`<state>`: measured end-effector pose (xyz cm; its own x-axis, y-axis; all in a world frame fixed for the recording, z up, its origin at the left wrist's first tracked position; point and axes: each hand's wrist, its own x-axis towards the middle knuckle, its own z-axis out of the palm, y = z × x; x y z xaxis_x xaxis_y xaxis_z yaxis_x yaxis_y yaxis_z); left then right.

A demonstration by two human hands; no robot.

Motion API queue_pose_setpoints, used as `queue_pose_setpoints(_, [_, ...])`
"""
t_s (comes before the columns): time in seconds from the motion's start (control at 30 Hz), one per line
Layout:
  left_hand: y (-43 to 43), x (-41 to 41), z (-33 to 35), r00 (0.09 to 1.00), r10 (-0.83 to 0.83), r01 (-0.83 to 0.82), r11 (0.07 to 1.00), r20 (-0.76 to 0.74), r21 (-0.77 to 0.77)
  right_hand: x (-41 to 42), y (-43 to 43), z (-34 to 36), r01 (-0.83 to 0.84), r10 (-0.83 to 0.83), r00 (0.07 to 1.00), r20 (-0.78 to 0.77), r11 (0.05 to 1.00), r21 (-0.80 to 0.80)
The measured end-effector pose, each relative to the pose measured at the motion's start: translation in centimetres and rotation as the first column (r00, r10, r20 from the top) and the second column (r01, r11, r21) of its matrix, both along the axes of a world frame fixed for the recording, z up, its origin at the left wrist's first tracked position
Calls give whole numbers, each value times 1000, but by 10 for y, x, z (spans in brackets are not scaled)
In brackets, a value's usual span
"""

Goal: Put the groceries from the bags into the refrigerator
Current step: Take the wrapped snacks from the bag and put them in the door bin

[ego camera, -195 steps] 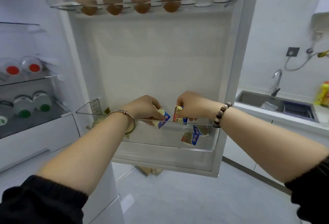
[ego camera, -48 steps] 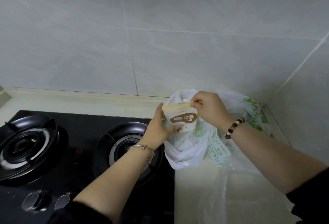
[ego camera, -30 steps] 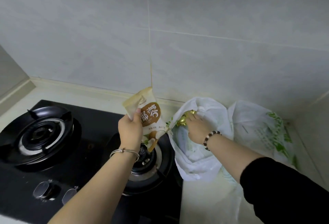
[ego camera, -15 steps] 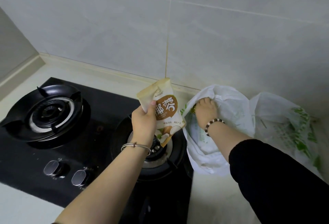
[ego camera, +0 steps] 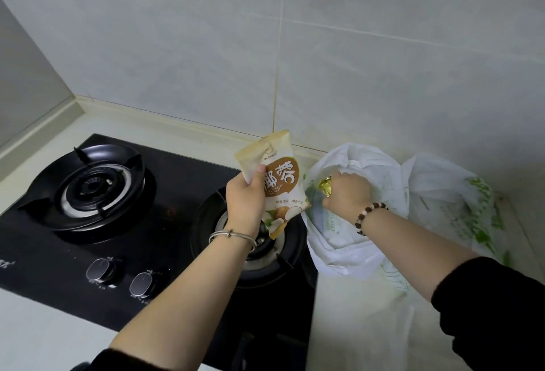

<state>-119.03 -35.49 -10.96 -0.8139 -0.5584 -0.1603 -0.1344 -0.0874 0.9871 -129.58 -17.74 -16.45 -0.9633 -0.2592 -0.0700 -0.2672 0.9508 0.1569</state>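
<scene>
- My left hand (ego camera: 246,196) is gripping the coconut packet (ego camera: 278,183), fingers curled round its edge, holding it upright above the right burner (ego camera: 256,245).
- My right hand (ego camera: 348,192) is reaching into the white bag (ego camera: 354,240) on the counter (ego camera: 354,326), fingers closing on a gold-wrapped item (ego camera: 323,186), probably foil; mostly hidden.

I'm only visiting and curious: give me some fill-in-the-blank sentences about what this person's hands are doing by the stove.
1. The left hand holds a packet whose English label reads "desiccated ____".
2. At the mouth of the white plastic bag, the right hand grips a shiny ____-coloured item.
3. The stove has ____ round knobs along its front edge.

Missing words: coconut; gold; two.
</scene>
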Motion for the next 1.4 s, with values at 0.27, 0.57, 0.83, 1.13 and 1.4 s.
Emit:
queue_pose_setpoints(0.27, [0, 37, 23, 1000, -1, 0, 999, -28, -40, 47, -2, 46, 290, -118, 950, 290, 681, -672])
queue_pose_setpoints(0.57, [-9, 123, 49, 984, 154, -163, 980, -85, -112, 123, -33, 81, 215, 69, 954, 291, 515, -830])
queue_pose_setpoints(0.83, [-5, 237, 67, 903, 422, -429, 896, -81, -113, 224, -73, 106, 49, 358, 908, 216, 423, -905])
queue_pose_setpoints(1.13, [-23, 408, 97, 688, 716, -725, 673, -118, -148, 367, -146, 140, -110, 731, 668, 139, 282, -953])
queue_pose_setpoints(1.4, [-26, 583, 132, 412, 896, -902, 375, -167, -211, 533, -194, 178, -240, 935, 354, -21, 69, -968])
